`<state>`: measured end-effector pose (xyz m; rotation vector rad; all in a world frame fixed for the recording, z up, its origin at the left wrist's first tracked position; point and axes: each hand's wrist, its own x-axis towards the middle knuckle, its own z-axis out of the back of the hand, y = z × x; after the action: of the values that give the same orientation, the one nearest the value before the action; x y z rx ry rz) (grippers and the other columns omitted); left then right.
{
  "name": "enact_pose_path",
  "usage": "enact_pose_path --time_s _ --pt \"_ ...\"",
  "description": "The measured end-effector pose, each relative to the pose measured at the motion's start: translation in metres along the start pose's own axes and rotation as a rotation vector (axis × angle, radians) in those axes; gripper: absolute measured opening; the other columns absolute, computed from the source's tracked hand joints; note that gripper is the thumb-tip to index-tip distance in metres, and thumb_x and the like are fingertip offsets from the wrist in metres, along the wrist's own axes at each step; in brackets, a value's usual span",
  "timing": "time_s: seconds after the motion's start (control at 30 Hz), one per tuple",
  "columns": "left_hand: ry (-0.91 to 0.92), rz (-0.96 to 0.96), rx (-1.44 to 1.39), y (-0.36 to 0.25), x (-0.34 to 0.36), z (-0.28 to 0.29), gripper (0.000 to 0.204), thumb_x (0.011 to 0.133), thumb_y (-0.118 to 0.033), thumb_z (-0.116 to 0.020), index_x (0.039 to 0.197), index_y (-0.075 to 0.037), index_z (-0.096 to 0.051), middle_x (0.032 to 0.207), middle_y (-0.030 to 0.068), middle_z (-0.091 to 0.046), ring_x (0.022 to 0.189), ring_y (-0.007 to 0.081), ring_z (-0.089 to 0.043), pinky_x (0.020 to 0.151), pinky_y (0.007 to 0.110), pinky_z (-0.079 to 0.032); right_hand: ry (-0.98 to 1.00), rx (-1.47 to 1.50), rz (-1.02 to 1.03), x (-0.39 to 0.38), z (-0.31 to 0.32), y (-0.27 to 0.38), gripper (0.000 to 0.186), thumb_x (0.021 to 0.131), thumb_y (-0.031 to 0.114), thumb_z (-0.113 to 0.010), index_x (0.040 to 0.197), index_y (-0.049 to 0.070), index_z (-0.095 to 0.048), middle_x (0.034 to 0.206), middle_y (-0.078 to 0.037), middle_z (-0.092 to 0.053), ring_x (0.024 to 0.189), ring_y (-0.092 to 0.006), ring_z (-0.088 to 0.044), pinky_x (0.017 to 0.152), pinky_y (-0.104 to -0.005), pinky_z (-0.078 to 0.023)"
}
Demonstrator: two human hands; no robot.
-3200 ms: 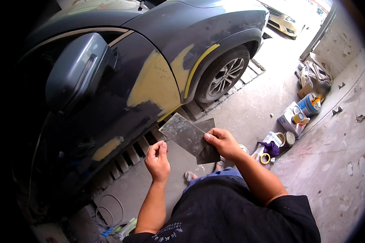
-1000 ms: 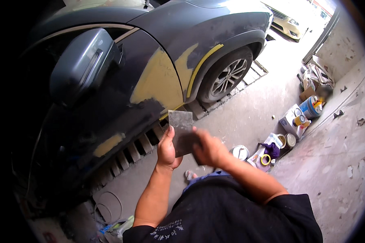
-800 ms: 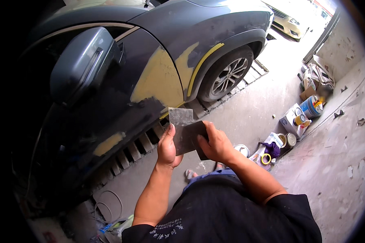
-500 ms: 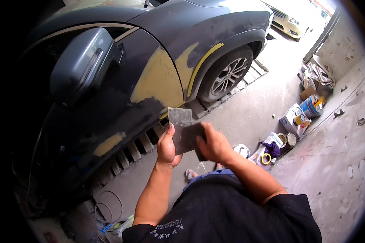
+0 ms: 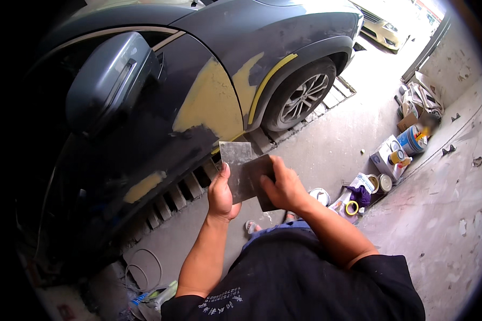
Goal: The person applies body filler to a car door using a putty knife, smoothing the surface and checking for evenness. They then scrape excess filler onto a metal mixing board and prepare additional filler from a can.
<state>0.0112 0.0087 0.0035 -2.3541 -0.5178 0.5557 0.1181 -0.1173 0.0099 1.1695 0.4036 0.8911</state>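
My left hand (image 5: 219,197) grips a thin grey metal plate (image 5: 235,153) by its left edge and from below, thumb up along the side. Smears mark the plate's face. My right hand (image 5: 288,188) is closed on a dark, flat putty scraper (image 5: 258,170), which overlaps the plate's right part. Whether the scraper presses on the plate or hovers just over it, I cannot tell. Beyond my hands stands a dark grey car (image 5: 209,21) with a large yellowish filler patch (image 5: 209,104) on its door and a smaller patch (image 5: 144,186) lower down.
The car's side mirror (image 5: 104,85) juts out at left. Yellow tape (image 5: 270,79) lines the wheel arch above the front wheel (image 5: 305,96). Cans, a box (image 5: 386,160), a purple cloth (image 5: 359,196) and a tape roll (image 5: 351,208) lie along the right wall (image 5: 439,224).
My right hand and the scraper have shifted slightly upward against the plate. The left hand keeps the plate in nearly the same place.
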Motion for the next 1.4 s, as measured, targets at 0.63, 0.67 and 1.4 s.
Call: enact_pose_path --time_s 0.63,0.67,1.4 --pt "-0.059 -0.261 0.147 0.010 -0.012 -0.007 0.036 0.100 -0.024 -0.041 0.125 0.001 -0.047 0.119 0.0111 -0.057 0.108 0.0202 -0.055 0.097 0.035 -0.042 -0.234 0.087 0.025 -0.002 -0.003 -0.002 0.038 0.083 0.008 -0.060 0.116 0.001 -0.042 0.089 -0.023 -0.063 0.081 -0.0413 -0.062 0.070 -0.0420 -0.049" --pt "-0.079 -0.307 0.280 0.011 -0.013 -0.006 0.036 0.100 -0.023 -0.041 0.124 0.001 -0.048 0.118 0.0102 -0.057 0.108 0.0190 -0.054 0.096 0.034 -0.041 -0.223 0.091 0.015 -0.002 -0.004 0.001 0.039 0.084 0.008 -0.059 0.117 0.001 -0.040 0.091 -0.025 -0.062 0.084 -0.0436 -0.061 0.072 -0.0439 -0.049" --pt "-0.204 -0.658 0.975 0.014 -0.013 -0.010 0.027 0.096 -0.015 -0.045 0.113 0.004 -0.055 0.092 0.0149 -0.067 0.082 0.0216 -0.063 0.073 0.032 -0.049 -0.249 0.124 0.183 0.019 -0.020 0.003 0.041 0.083 0.003 -0.058 0.118 -0.002 -0.038 0.090 -0.025 -0.062 0.082 -0.0438 -0.062 0.069 -0.0438 -0.050"
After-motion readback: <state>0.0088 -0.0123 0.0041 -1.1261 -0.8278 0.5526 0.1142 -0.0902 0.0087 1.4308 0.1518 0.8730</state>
